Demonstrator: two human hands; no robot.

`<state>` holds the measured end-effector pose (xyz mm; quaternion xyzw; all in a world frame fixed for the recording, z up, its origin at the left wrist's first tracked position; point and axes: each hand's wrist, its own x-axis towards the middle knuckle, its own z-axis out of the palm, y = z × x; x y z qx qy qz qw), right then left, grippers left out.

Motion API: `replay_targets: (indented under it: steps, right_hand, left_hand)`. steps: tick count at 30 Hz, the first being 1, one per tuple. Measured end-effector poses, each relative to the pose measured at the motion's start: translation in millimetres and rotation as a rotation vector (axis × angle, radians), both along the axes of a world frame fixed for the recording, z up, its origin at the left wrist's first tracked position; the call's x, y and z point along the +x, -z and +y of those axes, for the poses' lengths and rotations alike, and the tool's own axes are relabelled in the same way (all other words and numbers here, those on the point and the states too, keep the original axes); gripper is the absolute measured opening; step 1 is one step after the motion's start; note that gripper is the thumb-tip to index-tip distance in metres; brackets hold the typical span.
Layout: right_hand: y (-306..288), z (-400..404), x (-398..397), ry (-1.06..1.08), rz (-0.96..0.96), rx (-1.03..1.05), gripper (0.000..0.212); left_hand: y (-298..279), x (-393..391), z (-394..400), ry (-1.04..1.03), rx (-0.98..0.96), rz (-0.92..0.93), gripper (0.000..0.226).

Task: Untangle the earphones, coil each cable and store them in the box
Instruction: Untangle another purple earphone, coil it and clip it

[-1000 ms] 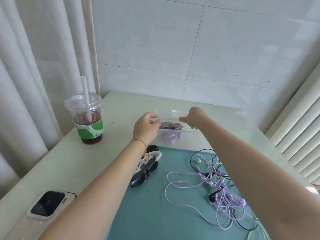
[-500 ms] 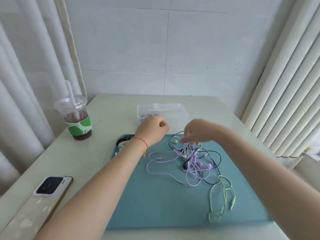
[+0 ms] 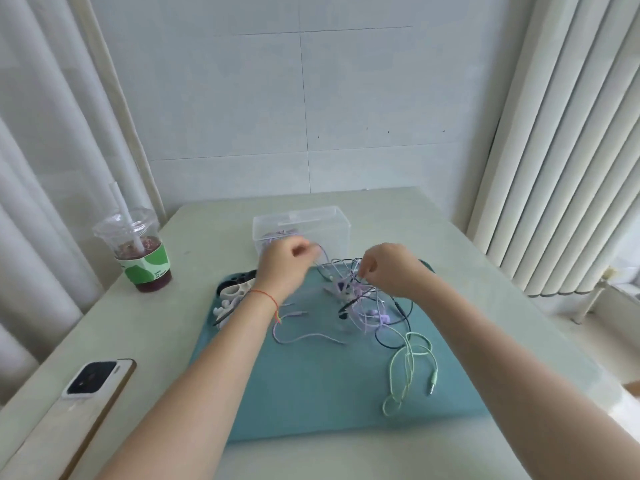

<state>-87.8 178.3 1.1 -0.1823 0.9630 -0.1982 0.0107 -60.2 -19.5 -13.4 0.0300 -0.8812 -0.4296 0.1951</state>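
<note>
From the head camera, my left hand [image 3: 284,263] was curled with its fingertips pinched together on a purple cable [image 3: 322,252], lifting it just above the teal mat [image 3: 311,382]. My right hand [image 3: 384,268] was curled too, its fingers closed on strands at the top of the tangle of earphones [image 3: 353,296], which sat on the far half of the mat between my two hands and partly raised off it. Purple, black and pale strands crossed there; motion blur kept me from telling which strand that hand gripped. A loose purple loop with a plug [image 3: 298,327] trailed on the mat under my left wrist, and a green cable [image 3: 408,368] lay apart toward the near right of the mat, its plug end resting flat.

The clear box [image 3: 322,223] stood on the bench [image 3: 194,258] just beyond the mat, behind my left hand, with something purple showing inside. At the mat's left edge lay a white and black clutter I could not identify [image 3: 235,296]. A lidded cup with a straw [image 3: 142,251] stood at the left of the bench, and a phone [image 3: 93,379] lay at the near left edge.
</note>
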Motion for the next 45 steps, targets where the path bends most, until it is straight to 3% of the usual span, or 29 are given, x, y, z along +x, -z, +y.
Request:
replay_targets:
  steps: [2, 4, 8, 13, 18, 22, 26, 28, 30, 34, 38, 42, 45]
  right_hand:
    - [-4.0, 8.8, -5.7, 0.108, 0.073, -0.199, 0.022]
    - [-10.3, 17.7, -12.8, 0.217, 0.143, -0.415, 0.020]
    - [-29.6, 14.4, -19.7, 0.186, 0.184, -0.630, 0.017]
    - [-44.7, -9.7, -8.8, -0.061, 0.039, -0.688, 0.022]
    - [-44.7, -14.2, -5.9, -0.134, 0.005, -0.721, 0.030]
    - [-36.8, -9.2, -14.4, -0.068, 0.110, -0.531, 0.034]
    - [-30.4, -1.0, -19.5, -0.027, 0.011, -0.185, 0.033]
    - [-29.5, 3.1, -22.3, 0.005, -0.039, -0.120, 0.030]
    - [-29.2, 4.8, -24.5, 0.015, -0.063, -0.133, 0.024]
    - [-33.0, -1.2, -23.0, 0.065, 0.006, -0.515, 0.014]
    - [-42.6, -4.4, -18.6, 0.140, 0.153, -0.798, 0.020]
    - [-45.7, -13.1, -8.5, -0.023, -0.192, -0.976, 0.028]
    - [-42.8, -20.4, -5.4, -0.064, -0.320, -1.076, 0.022]
  left_hand:
    - [-12.5, -1.8, -9.7, -0.194, 0.331, 0.132, 0.017]
    - [-21.7, -0.9, -17.1, -0.258, 0.465, 0.136, 0.014]
    - [-23.7, -3.7, -6.0, -0.052, 0.441, 0.000, 0.029]
    - [-23.8, -11.8, 13.2, 0.168, 0.281, 0.037, 0.034]
    - [-19.8, -13.5, 19.1, 0.338, 0.246, -0.029, 0.009]
    - [-17.6, -17.0, 11.9, 0.132, 0.277, 0.086, 0.009]
    - [-22.2, -21.8, -6.5, -0.127, 0.584, 0.265, 0.011]
    - [-26.6, -19.4, -11.7, -0.173, 0.688, 0.299, 0.010]
    - [-28.2, -17.2, -13.2, -0.145, 0.667, 0.235, 0.009]
    - [-22.4, -16.1, -7.5, 0.088, 0.418, -0.015, 0.008]
    - [-20.2, -15.4, -1.5, 0.168, 0.369, -0.074, 0.009]
    - [-24.2, -10.9, 9.4, 0.377, 0.508, -0.123, 0.013]
    - [-22.6, -8.2, 21.4, 0.443, 0.610, -0.149, 0.019]
